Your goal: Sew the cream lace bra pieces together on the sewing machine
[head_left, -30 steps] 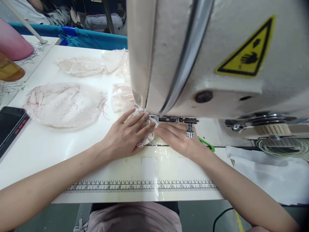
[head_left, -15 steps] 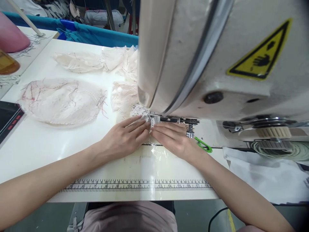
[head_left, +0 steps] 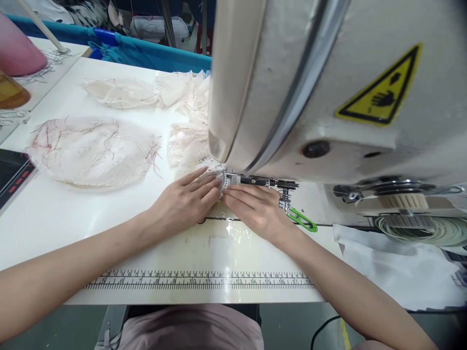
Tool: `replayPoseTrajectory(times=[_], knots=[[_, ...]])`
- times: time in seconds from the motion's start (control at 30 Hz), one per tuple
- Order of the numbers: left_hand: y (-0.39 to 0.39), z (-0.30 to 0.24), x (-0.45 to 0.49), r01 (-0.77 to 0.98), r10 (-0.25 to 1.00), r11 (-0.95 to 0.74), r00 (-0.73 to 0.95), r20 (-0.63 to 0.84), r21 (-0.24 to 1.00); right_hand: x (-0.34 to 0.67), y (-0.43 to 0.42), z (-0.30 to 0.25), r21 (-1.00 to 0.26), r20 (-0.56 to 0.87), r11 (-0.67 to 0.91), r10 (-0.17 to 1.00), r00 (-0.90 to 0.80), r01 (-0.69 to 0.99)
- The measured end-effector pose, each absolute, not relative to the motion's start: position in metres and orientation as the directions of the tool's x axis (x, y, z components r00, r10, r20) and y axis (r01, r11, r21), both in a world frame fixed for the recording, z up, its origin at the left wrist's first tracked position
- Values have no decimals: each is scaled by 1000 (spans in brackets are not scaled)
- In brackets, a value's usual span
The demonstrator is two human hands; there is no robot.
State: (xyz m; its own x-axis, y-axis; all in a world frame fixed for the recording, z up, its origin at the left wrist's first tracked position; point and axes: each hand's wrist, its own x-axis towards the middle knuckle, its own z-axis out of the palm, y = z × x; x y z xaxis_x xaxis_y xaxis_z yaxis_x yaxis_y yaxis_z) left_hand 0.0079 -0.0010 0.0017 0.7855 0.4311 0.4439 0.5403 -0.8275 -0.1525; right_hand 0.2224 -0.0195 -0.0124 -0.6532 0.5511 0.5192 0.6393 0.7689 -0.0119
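Note:
A sewing machine's head (head_left: 277, 97) hangs over a pale lace fabric (head_left: 215, 167) on the table. My left hand (head_left: 184, 199) lies on this fabric left of the presser foot (head_left: 232, 179), its fingers stretched out and pressing down. On the other side, my right hand (head_left: 255, 206) rests flat just in front of the foot's mounting, its straight fingers side by side with the tips by the lace. Both sets of fingertips nearly meet. Most of the lace beneath them is hidden, and so is the needle. Green thread snips (head_left: 302, 219) lie beside my right wrist.
Sheer pale pieces with loose red threads (head_left: 97, 153) and another gathered piece (head_left: 120, 92) lie at left. A printed ruler (head_left: 204, 280) runs along the front edge. A black device (head_left: 14, 175), a pink cone (head_left: 20, 48) and white cloth (head_left: 390, 267) lie around.
My left hand has slid slightly left and away from me on the fabric. My right hand has shifted a little left. The view has moved slightly, showing more of the green snips.

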Motion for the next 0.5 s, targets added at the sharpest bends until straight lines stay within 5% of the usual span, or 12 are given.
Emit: replayPoseTrajectory(times=[0.5], knots=[[-3, -1, 10, 600, 512, -788, 762, 396, -136, 223, -16, -15, 13, 533, 724, 578, -618, 689]])
